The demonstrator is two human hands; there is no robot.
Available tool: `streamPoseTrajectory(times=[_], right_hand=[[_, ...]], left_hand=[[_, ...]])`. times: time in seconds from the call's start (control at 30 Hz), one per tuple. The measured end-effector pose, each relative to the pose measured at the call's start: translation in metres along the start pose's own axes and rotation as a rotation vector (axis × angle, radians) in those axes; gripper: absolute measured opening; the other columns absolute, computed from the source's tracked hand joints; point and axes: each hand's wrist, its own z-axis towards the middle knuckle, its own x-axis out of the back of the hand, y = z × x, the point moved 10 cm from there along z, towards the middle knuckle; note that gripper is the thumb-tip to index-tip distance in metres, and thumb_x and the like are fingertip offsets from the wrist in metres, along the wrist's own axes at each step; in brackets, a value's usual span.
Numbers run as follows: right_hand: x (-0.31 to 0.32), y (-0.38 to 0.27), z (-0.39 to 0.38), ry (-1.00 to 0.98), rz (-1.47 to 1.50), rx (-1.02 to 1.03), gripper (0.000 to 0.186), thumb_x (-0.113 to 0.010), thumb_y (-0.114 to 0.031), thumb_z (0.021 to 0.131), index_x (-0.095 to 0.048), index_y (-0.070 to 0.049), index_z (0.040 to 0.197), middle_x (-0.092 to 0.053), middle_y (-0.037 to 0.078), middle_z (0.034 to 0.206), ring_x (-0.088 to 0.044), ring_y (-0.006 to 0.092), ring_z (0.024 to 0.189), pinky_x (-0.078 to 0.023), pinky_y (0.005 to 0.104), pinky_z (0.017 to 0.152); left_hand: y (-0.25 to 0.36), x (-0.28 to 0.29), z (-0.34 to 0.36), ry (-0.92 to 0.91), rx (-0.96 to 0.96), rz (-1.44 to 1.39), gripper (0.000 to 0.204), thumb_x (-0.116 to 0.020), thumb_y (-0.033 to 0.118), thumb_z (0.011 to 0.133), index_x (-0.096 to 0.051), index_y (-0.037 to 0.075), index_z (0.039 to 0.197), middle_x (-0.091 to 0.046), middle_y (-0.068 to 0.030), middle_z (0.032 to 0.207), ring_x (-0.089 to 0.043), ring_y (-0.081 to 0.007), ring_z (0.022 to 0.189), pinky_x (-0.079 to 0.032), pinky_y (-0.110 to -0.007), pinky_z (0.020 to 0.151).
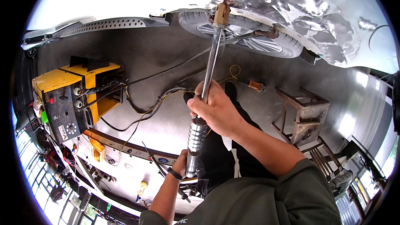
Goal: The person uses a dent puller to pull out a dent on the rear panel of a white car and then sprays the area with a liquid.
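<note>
As steel rod (213, 54) points just past twelve o'clock, right hand (216, 110) wrapped round, left hand (181, 164) curled round ribbed handle (197, 135), blocky tip (221, 15).

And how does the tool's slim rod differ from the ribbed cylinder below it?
The rod is slim and smooth; the ribbed cylinder is thicker, with rings along it. The right hand wraps round the rod, while the left hand is at the ribbed cylinder's lower end. Both are shiny and silver-coloured.
</note>
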Motion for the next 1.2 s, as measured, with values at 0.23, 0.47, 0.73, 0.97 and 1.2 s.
streamPoseTrajectory(times=[0.23, 0.47, 0.73, 0.97, 1.2], right_hand=[[-0.014, 0.044, -0.002, -0.039, 0.092, 0.057, 0.018, -0.064, -0.016, 0.095, -0.052, -0.003, 0.101, -0.059, 0.004, 0.078, -0.06, 0.0129, 0.065, -0.052, 0.0319, 0.062], [0.005, -0.016, 0.046, -0.071, 0.176, 0.056, 0.024, -0.067, -0.017, 0.093, -0.058, -0.002, 0.108, -0.061, 0.005, 0.076, -0.063, 0.0142, 0.064, -0.058, 0.0332, 0.063], [-0.012, 0.057, 0.0, -0.011, 0.217, 0.145, 0.009, -0.061, -0.01, 0.097, -0.057, -0.005, 0.103, -0.061, 0.004, 0.078, -0.063, 0.0125, 0.068, -0.056, 0.0312, 0.066], [-0.009, 0.041, 0.005, -0.039, 0.04, 0.231, 0.033, -0.063, -0.008, 0.094, -0.047, -0.001, 0.122, -0.058, 0.005, 0.091, -0.06, 0.0123, 0.084, -0.053, 0.0314, 0.074], [0.015, -0.026, 0.023, 0.003, 0.074, 0.282, 0.046, -0.066, -0.016, 0.093, -0.043, 0.004, 0.128, -0.061, 0.012, 0.104, -0.06, 0.0148, 0.091, -0.051, 0.0297, 0.081]], left_hand=[[-0.007, 0.013, 0.01, 0.05, 0.043, 0.004, 0.047, -0.046, 0.055, 0.101, -0.064, 0.012, 0.108, -0.07, -0.0052, 0.085, -0.069, -0.0187, 0.071, -0.059, -0.033, 0.065], [0.008, 0.006, 0.0, 0.099, 0.034, 0.071, 0.041, -0.043, 0.046, 0.101, -0.066, 0.012, 0.105, -0.07, -0.0026, 0.082, -0.068, -0.0163, 0.067, -0.057, -0.031, 0.06], [-0.003, 0.026, 0.02, 0.034, 0.04, 0.084, 0.055, -0.038, 0.06, 0.101, -0.063, 0.011, 0.106, -0.07, -0.0089, 0.08, -0.069, -0.0234, 0.067, -0.058, -0.037, 0.06], [0.051, 0.081, -0.041, 0.689, -0.852, 0.317, 0.04, -0.046, 0.04, 0.101, -0.06, 0.005, 0.114, -0.063, -0.0077, 0.098, -0.061, -0.0202, 0.092, -0.05, -0.035, 0.087], [0.072, 0.073, -0.048, 0.635, -0.96, 0.681, 0.032, -0.044, 0.033, 0.102, -0.061, 0.008, 0.113, -0.065, -0.0112, 0.103, -0.061, -0.0204, 0.097, -0.049, -0.036, 0.089]])
